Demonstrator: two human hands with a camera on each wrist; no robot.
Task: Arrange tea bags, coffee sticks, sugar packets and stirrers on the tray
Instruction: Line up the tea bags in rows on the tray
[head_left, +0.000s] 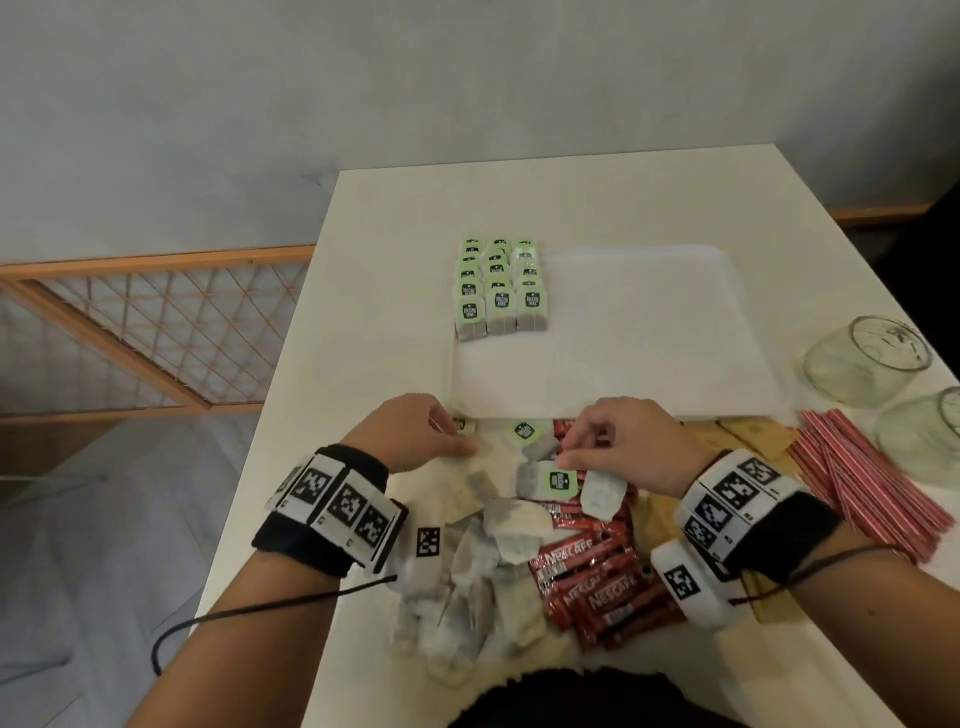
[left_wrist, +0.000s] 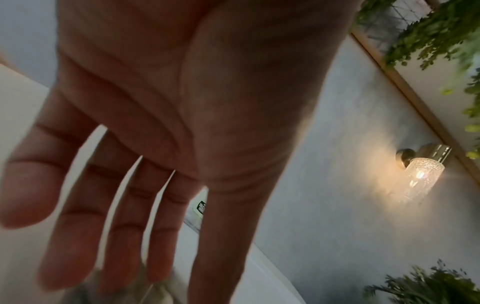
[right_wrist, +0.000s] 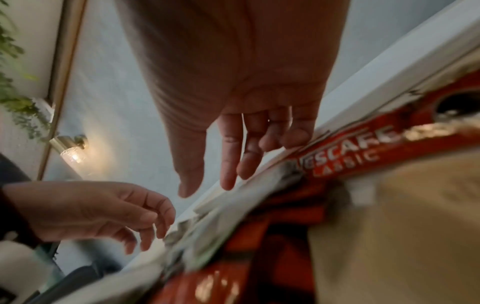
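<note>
Both hands, left (head_left: 415, 431) and right (head_left: 623, 441), hover slack-fingered, holding nothing, over loose tea bags (head_left: 498, 519).

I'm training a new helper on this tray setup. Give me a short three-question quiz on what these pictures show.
1. True or false: the coffee sticks already lie on the tray.
2. Which corner of the tray holds the rows of tea bags? A far left, B far right, C near right.
3. Fill in: the stirrers lie on the table to the ___ of the tray.

Key: 1 false, they are piled on the table in front of it, under the right hand. 2 A. 3 right.
</note>
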